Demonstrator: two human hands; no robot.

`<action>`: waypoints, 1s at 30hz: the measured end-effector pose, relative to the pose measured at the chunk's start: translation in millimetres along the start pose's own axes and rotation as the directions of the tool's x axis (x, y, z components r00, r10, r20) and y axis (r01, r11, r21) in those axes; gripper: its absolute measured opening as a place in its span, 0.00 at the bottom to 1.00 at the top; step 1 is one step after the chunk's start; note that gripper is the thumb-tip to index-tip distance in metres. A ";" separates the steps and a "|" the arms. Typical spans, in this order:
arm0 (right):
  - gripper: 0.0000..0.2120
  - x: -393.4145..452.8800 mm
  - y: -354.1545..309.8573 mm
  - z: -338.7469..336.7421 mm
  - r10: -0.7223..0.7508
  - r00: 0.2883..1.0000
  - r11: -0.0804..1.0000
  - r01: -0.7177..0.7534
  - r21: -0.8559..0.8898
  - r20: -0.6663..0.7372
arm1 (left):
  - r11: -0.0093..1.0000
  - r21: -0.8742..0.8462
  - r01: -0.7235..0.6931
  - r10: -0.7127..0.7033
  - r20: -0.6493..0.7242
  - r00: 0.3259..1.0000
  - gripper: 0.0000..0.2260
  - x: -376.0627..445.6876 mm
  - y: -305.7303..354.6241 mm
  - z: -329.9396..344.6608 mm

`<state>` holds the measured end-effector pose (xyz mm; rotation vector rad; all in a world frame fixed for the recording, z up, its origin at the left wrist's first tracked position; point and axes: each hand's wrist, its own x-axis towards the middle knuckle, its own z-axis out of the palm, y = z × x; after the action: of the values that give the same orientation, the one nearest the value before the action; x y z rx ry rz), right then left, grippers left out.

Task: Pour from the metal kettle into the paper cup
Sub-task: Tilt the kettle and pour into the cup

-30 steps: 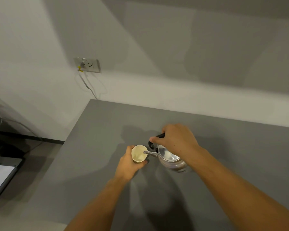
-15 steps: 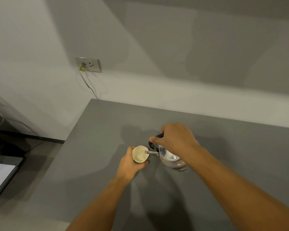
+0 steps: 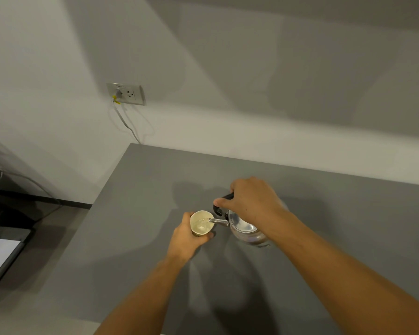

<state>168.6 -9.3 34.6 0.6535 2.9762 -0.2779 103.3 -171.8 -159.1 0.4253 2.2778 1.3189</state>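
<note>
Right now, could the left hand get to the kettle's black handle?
Probably not: the left hand is wrapped around the paper cup, and the right hand already covers most of the black handle.

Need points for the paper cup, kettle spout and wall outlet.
paper cup [image 3: 200,226], head view, inner wall
kettle spout [image 3: 218,221], head view, mid-tube
wall outlet [image 3: 126,93], head view, faceplate centre

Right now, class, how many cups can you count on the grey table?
1: a paper cup held in the left hand, just left of the kettle. None seems hidden.
</note>
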 end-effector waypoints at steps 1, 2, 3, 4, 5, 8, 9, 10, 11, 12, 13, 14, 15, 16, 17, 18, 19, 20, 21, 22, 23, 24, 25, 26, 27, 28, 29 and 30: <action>0.26 0.4 -0.3 0.2 -0.002 1.000 1.000 0.002 -0.002 -0.001 | 1.000 0.000 -0.001 0.001 0.000 1.000 0.30 -0.2 0.0 -0.1; 0.25 0.8 -0.4 0.3 -0.005 1.000 1.000 0.005 -0.003 0.000 | 1.000 0.000 -0.003 0.003 0.000 1.000 0.30 -0.4 0.0 -0.1; 0.25 1.3 -0.6 0.7 -0.009 1.000 1.000 0.009 -0.004 0.000 | 1.000 0.000 -0.007 0.007 -0.001 1.000 0.29 -0.5 0.0 -0.2; 0.25 1.7 -0.8 1.2 -0.012 1.000 1.000 0.012 -0.006 0.000 | 1.000 0.001 -0.010 0.010 -0.002 1.000 0.29 -0.5 -0.1 -0.3; 0.25 2.0 -1.0 1.6 -0.015 1.000 1.000 0.015 -0.009 -0.001 | 1.000 0.001 -0.012 0.012 -0.002 1.000 0.29 -0.4 -0.2 -0.3; 0.25 3.1 -1.4 2.6 -0.015 1.000 1.000 0.015 -0.015 0.002 | 1.000 0.009 -0.016 0.016 0.000 1.000 0.30 -0.4 -0.4 0.0; 0.25 3.3 -1.4 2.7 -0.016 1.000 1.000 0.016 -0.017 0.003 | 1.000 0.014 -0.018 0.018 -0.001 1.000 0.30 -0.5 -0.4 0.2; 0.25 3.3 -1.6 2.7 -0.017 1.000 1.000 0.017 -0.019 0.005 | 1.000 0.017 -0.020 0.020 -0.002 1.000 0.30 -0.6 -0.3 0.3; 0.25 3.2 -1.7 2.6 -0.018 1.000 1.000 0.018 -0.019 0.006 | 1.000 0.016 -0.020 0.020 -0.003 1.000 0.30 -0.7 -0.1 0.3; 0.25 3.2 -1.9 2.4 -0.020 1.000 1.000 0.020 -0.018 0.007 | 1.000 0.014 -0.020 0.020 -0.005 1.000 0.30 -0.7 0.2 0.2; 0.25 3.3 -2.4 2.2 -0.024 1.000 1.000 0.024 -0.019 0.008 | 1.000 0.012 -0.019 0.019 -0.005 1.000 0.29 -0.6 0.5 0.0; 0.25 3.1 -2.8 1.9 -0.026 1.000 0.999 0.026 -0.021 0.010 | 1.000 0.011 -0.018 0.018 -0.005 1.000 0.29 -0.7 0.8 0.0; 0.25 2.9 -3.3 1.5 -0.026 1.000 0.999 0.026 -0.021 0.012 | 1.000 0.009 -0.016 0.016 -0.004 1.000 0.29 -0.9 1.1 -0.1; 0.25 2.6 -3.7 1.1 -0.024 1.000 0.999 0.024 -0.022 0.013 | 1.000 0.007 -0.015 0.015 -0.004 1.000 0.29 -1.2 1.4 -0.3; 0.24 2.3 -3.9 0.6 -0.021 1.000 1.000 0.021 -0.023 0.015 | 1.000 0.004 -0.015 0.015 -0.003 1.000 0.29 -1.6 1.9 -0.5; 0.24 2.1 -4.1 0.2 -0.019 1.000 1.000 0.019 -0.024 0.016 | 1.000 0.001 -0.016 0.016 -0.002 1.000 0.29 -2.1 2.4 -0.7; 0.24 1.9 -4.3 -0.3 -0.017 1.000 1.000 0.018 -0.023 0.017 | 1.000 -0.002 -0.017 0.017 0.000 1.000 0.29 -2.4 3.0 -1.0; 0.24 1.9 -4.6 -0.7 -0.017 1.000 1.000 0.018 -0.025 0.019 | 1.000 -0.003 -0.017 0.017 0.002 1.000 0.29 -2.6 3.5 -1.1; 0.24 1.9 -5.1 -1.0 -0.019 1.000 0.999 0.020 -0.030 0.022 | 1.000 -0.004 -0.015 0.015 0.003 1.000 0.29 -2.8 3.9 -1.1; 0.24 1.8 -5.7 -1.1 -0.021 0.999 0.999 0.022 -0.036 0.025 | 1.000 -0.006 -0.013 0.013 0.004 1.000 0.29 -3.1 4.3 -1.3; 0.24 1.9 -6.4 -1.1 -0.022 0.999 0.999 0.023 -0.040 0.025 | 1.000 -0.007 -0.012 0.012 0.003 1.000 0.29 -3.3 4.8 -1.4; 0.24 2.1 -6.9 -1.2 -0.024 0.999 0.999 0.025 -0.042 0.023 | 1.000 -0.006 -0.011 0.011 0.003 1.000 0.29 -3.6 5.2 -1.6; 0.23 2.2 -7.4 -1.3 -0.025 1.000 0.999 0.025 -0.043 0.020 | 1.000 -0.005 -0.012 0.012 0.002 1.000 0.29 -3.8 5.6 -1.6; 0.23 2.3 -7.7 -1.4 -0.025 1.000 0.999 0.026 -0.044 0.016 | 1.000 -0.005 -0.013 0.013 0.000 1.000 0.29 -3.9 5.6 -1.5; 0.23 2.1 -8.0 -1.5 -0.027 1.000 0.999 0.027 -0.044 0.011 | 1.000 -0.006 -0.013 0.013 -0.001 1.000 0.29 -3.9 5.4 -1.4; 0.23 2.0 -8.1 -1.5 -0.030 1.000 0.999 0.030 -0.044 0.006 | 1.000 -0.005 -0.013 0.013 -0.003 1.000 0.29 -4.0 5.2 -1.3; 0.23 1.7 -8.2 -1.2 -0.034 0.999 0.998 0.034 -0.046 0.001 | 1.000 -0.003 -0.012 0.012 -0.003 1.000 0.29 -4.1 5.1 -1.3; 0.23 1.4 -8.5 -0.9 -0.038 0.999 0.998 0.038 -0.051 -0.004 | 1.000 -0.003 -0.012 0.012 -0.002 1.000 0.29 -4.1 5.1 -1.2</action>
<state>163.6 -16.1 36.7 0.5939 2.9919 -0.2027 106.3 -172.2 -153.2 0.4378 2.2782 1.3285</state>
